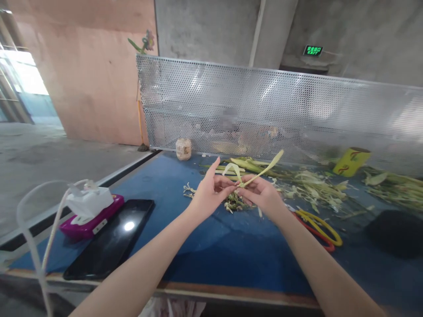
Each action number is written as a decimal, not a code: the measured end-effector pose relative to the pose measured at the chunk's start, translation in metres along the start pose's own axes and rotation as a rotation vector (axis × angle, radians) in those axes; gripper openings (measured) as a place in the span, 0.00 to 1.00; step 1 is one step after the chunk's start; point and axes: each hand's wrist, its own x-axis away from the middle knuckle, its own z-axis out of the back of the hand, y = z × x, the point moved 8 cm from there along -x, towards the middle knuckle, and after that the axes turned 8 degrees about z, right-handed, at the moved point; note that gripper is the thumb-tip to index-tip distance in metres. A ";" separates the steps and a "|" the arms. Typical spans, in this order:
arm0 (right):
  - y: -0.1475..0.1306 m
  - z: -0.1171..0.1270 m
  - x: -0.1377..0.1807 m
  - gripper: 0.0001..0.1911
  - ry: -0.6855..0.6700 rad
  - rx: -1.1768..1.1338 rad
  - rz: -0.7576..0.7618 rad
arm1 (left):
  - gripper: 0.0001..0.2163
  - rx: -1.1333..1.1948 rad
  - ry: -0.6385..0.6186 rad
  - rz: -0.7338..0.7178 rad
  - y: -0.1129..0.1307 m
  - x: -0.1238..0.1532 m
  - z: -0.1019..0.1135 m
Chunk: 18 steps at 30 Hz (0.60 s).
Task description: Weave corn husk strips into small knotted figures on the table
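Observation:
Over the blue tabletop (205,255), both my hands meet at a pale green strip of leaf (270,166). My left hand (211,189) pinches it between thumb and fingers, its index finger pointing up. Close against it, my right hand (259,191) grips the same strip near a small knot or fold; one end sticks out to the upper right and another part loops over between the hands. Below and behind the hands lies a small heap of plant scraps (233,201). Long green leaves (246,165) are spread just beyond.
Scissors with yellow and red handles (319,226) lie right of my hands, near a dark round object (396,233). A phone (112,237) and a purple power strip (92,218) with a white cable are at left. Behind stand a jar (183,149), a yellow can (352,161) and a perforated metal screen (205,101).

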 end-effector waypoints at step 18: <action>0.013 -0.002 0.000 0.20 -0.055 -0.190 -0.155 | 0.43 -0.027 0.032 -0.008 -0.001 0.006 -0.007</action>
